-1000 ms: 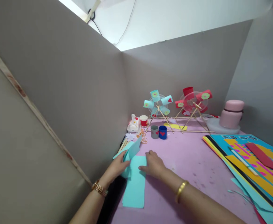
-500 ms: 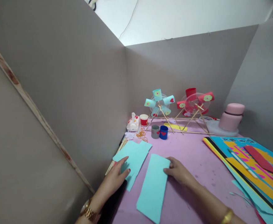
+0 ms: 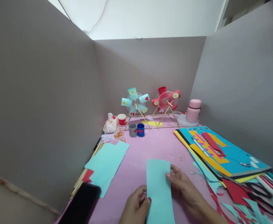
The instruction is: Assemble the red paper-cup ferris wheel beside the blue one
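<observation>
A light blue paper strip (image 3: 159, 189) lies lengthwise on the pink table (image 3: 150, 149) in front of me. My left hand (image 3: 135, 208) has curled fingers pinching the strip's left edge near its lower end. My right hand (image 3: 185, 191) holds the right edge with its fingertips on the paper. A loose pile of light blue paper sheets (image 3: 107, 161) lies to the left, apart from both hands.
A black phone (image 3: 81, 205) and wooden sticks lie at the left edge. Coloured paper sheets (image 3: 218, 152) with a pen, scraps and black scissors (image 3: 260, 193) fill the right. Two paper ferris wheels (image 3: 150, 102), small cups and a pink bottle (image 3: 193, 110) stand at the back. Grey partitions enclose the table.
My left hand left the pile of blue sheets and came to the strip's left edge. The strip was drawn to the middle in front of me. The view swung right.
</observation>
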{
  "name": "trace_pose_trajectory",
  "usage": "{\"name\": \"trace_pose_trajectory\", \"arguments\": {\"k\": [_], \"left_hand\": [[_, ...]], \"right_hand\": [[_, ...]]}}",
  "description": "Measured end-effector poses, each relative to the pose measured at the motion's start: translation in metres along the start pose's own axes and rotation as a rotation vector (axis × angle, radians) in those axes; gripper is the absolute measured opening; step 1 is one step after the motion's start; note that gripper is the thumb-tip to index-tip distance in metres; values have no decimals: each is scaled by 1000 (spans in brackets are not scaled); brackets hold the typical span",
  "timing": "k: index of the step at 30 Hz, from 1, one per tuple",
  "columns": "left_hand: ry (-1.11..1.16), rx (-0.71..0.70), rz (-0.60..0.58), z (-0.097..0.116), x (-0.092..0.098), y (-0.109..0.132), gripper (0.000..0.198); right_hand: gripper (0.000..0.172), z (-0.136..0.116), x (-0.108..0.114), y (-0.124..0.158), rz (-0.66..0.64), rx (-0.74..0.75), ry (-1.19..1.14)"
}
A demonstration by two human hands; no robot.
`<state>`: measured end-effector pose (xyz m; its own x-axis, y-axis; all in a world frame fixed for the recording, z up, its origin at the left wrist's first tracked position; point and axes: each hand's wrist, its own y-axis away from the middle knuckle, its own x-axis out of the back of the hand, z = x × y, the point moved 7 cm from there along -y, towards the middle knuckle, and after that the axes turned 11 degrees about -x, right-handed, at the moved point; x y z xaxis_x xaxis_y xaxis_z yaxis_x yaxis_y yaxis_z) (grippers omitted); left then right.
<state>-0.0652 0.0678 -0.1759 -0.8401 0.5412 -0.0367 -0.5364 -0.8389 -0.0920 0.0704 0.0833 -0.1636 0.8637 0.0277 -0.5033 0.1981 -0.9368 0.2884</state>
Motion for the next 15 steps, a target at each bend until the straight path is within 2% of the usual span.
{"name": "trace_pose_trajectory", "arguments": {"k": [1,3,6,8,11,15], "left_hand": [[-39,6,15,-2,-5,0,40],[-290,-7,48,4,-2,1,37],[-975,24,110,30,33,7,39],[-1449,167,106,46,65,13,44],[-1643,285,84,60,99,16,48],[-1697,280,20,61,105,0,55]], "right_hand": [[38,9,-1,5,-14,-33,-16],[36,25,4,13,3,-96,23],[35,39,24,21,103,-131,35],[36,42,34,23,133,-156,1],[38,42,33,23,103,-190,22],[38,37,23,26,78,-183,103]]}}
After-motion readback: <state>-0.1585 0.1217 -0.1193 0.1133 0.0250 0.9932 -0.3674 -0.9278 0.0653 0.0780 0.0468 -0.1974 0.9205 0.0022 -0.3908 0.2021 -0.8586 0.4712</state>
